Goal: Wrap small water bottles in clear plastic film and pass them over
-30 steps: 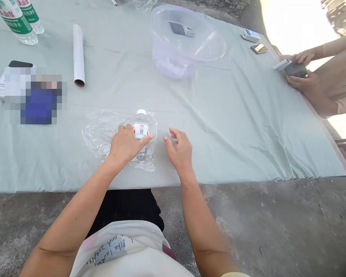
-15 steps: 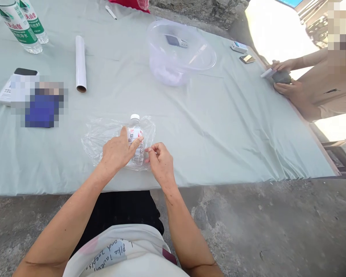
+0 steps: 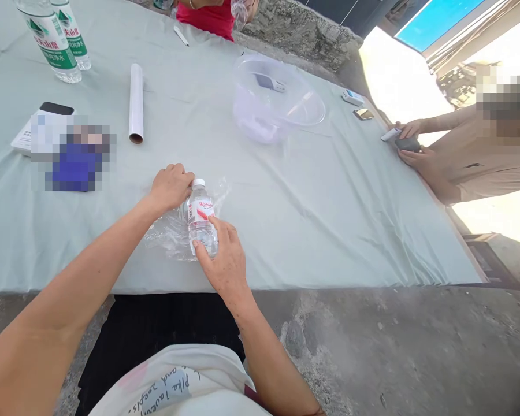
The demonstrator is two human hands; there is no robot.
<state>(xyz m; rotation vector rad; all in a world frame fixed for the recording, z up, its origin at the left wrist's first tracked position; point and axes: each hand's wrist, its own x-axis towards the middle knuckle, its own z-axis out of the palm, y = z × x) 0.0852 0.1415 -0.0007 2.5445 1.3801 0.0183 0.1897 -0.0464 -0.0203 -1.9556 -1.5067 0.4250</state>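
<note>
A small clear water bottle [image 3: 203, 216] with a white cap and a red-and-white label lies on crumpled clear plastic film [image 3: 169, 237] near the table's front edge. My right hand [image 3: 225, 257] grips its lower part, thumb on one side and fingers on the other. Beside the cap, my left hand [image 3: 171, 188] is closed with its fingers curled down, pinching the film at the bottle's left side. Its fingertips are partly hidden.
A clear plastic basin [image 3: 260, 124] stands farther back, and a white roll [image 3: 136, 104] lies to the left. Two large water bottles [image 3: 54, 49] and a white box [image 3: 34, 133] are at far left. Another person's hands [image 3: 411, 138] hold a dark object at right.
The bottle has rolled so its label faces differently. My right hand has come from the film onto the bottle; my left hand has moved off its label to beside the cap.
</note>
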